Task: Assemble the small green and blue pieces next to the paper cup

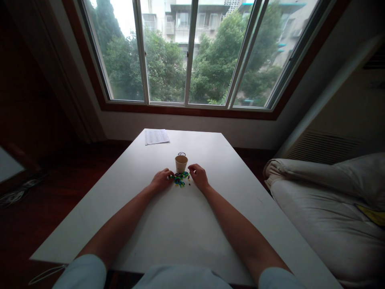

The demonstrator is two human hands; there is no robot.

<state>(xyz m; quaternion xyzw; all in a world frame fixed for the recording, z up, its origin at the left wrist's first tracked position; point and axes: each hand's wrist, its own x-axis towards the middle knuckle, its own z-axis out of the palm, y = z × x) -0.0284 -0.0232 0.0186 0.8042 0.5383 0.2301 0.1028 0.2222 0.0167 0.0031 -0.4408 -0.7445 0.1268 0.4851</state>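
A brown paper cup [181,164] stands upright on the white table [180,224]. Right in front of it lies a loose pile of small beads or pieces [179,179], mostly green and blue with some yellow and dark red ones. At the pile's left edge, my left hand [162,180] rests with its fingers curled and pressed together at the pieces. My right hand [198,175] is just right of the cup, its fingertips bent into a pinch near the cup's side. Whatever either hand holds is too small to make out.
Behind the cup is a thin dark looped thing [181,153]. Printed paper sheets [157,137] lie at the table's far left corner. A light-covered sofa [325,208] is to the right. Beyond the table is a wide window [186,52].
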